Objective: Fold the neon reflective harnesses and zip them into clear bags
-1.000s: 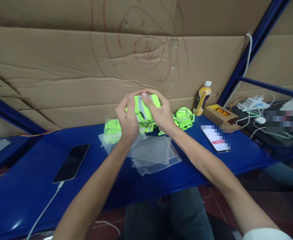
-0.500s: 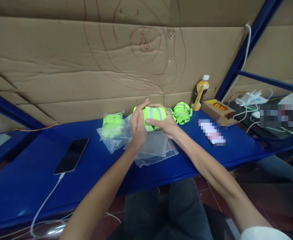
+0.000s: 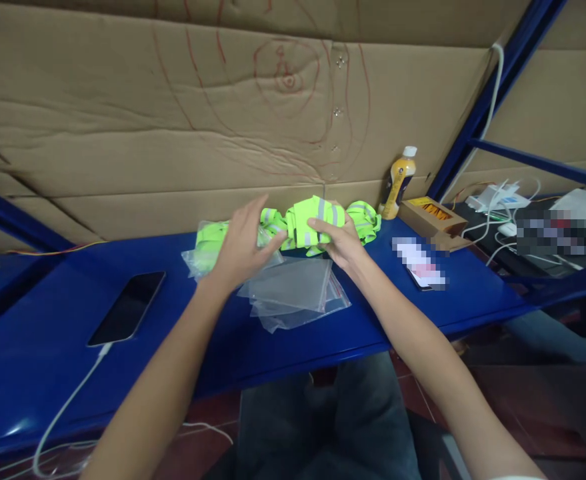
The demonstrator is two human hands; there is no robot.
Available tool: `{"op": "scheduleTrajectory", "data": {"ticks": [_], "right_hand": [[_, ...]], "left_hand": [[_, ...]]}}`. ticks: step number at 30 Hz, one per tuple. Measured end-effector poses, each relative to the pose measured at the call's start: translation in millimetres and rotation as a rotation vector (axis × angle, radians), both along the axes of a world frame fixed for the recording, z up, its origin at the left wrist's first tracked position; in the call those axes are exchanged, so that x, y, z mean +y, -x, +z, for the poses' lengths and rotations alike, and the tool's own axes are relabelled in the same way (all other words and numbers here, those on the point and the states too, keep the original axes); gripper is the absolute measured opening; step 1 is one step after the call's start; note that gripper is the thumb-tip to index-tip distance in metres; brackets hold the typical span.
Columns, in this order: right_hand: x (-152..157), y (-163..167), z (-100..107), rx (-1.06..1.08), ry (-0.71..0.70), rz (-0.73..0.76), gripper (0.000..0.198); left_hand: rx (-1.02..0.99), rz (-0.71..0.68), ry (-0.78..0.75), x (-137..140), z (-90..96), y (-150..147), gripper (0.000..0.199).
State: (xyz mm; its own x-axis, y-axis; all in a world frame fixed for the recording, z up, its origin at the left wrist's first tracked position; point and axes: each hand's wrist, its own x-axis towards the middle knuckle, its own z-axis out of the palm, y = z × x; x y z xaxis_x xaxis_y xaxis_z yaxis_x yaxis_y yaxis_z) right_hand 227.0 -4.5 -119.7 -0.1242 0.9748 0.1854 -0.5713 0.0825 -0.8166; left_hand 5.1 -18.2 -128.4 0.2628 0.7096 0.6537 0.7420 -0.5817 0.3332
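My right hand (image 3: 345,243) grips a folded neon-yellow reflective vest (image 3: 305,220) with grey stripes, the thumb pressed across its front. To the left, my left hand (image 3: 243,243) is off that vest, its fingers stretched and the thumb apart, holding nothing. Partly behind the left hand lies a bagged neon bundle (image 3: 207,240) in clear plastic. Another rolled neon bundle (image 3: 365,220) sits just right of my right hand. Between and behind the hands, more striped neon fabric (image 3: 273,220) shows. Below the vest, several clear plastic bags (image 3: 290,287) lie flat on the table.
On the blue table (image 3: 173,373) a black phone (image 3: 127,307) with a white cable lies at left. At right are a second phone (image 3: 419,263), a yellow bottle (image 3: 397,183) and an open cardboard box (image 3: 435,217). A cardboard wall (image 3: 123,167) stands behind.
My left hand has let go of the folded vest and moved left, its fingers opening. My right hand keeps the vest, which has shifted slightly right and loosened. The camera view has shifted a little.
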Motion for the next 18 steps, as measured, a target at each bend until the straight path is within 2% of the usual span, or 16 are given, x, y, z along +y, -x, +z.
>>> {"op": "scheduleTrajectory", "data": {"ticks": [2,4,5,7,10,14,18], "right_hand": [[5.5,-4.2,-3.3,-0.015,0.015,-0.041,0.073],[9.6,-6.0,-8.1,-0.043,0.012,-0.071,0.072],[11.0,-6.1,-10.7,-0.065,-0.002,-0.087,0.07],[12.9,-5.0,-15.6,-0.118,-0.057,-0.118,0.065],[13.8,-3.2,-19.3,-0.181,-0.133,-0.151,0.059],[10.7,-3.6,-14.4,-0.232,-0.202,-0.143,0.058],[2.6,-4.0,-6.6,-0.523,-0.451,-0.23,0.053]], "left_hand": [[0.268,0.179,0.106,-2.7,-5.7,17.2,0.114],[0.444,0.312,0.241,-5.5,-11.4,26.0,0.138],[0.495,0.36,0.295,-6.6,-12.9,27.5,0.142],[0.543,0.408,0.324,-8.2,-12.2,27.1,0.134],[0.538,0.361,0.183,-9.0,-4.7,23.1,0.118],[0.417,0.193,-0.083,-10.2,2.4,15.1,0.128],[0.327,0.071,-0.183,-15.3,-0.6,1.9,0.123]]}}
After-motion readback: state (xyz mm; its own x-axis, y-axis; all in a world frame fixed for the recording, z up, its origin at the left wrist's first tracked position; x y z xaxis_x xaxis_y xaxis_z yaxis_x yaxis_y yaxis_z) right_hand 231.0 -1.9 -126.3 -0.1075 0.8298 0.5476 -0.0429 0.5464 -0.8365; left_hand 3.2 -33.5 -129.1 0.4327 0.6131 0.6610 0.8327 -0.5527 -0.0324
